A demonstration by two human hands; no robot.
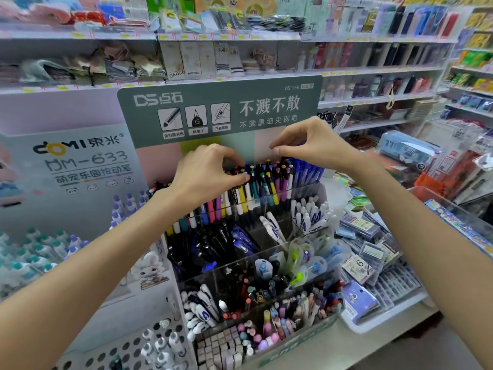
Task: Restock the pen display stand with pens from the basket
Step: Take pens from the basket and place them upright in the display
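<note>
head view caught both hands over the far top row of the pen display stand point(306, 193), left hand point(210, 174) pinching among the multicoloured pens point(256, 188), right hand point(312, 145) pinching a blue pen point(301, 143) above the right end.

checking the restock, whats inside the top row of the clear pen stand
The top row of the pen stand holds upright multicolored pens and blue pens at its right end. The left hand covers some tops; the right hand hovers above.
</note>
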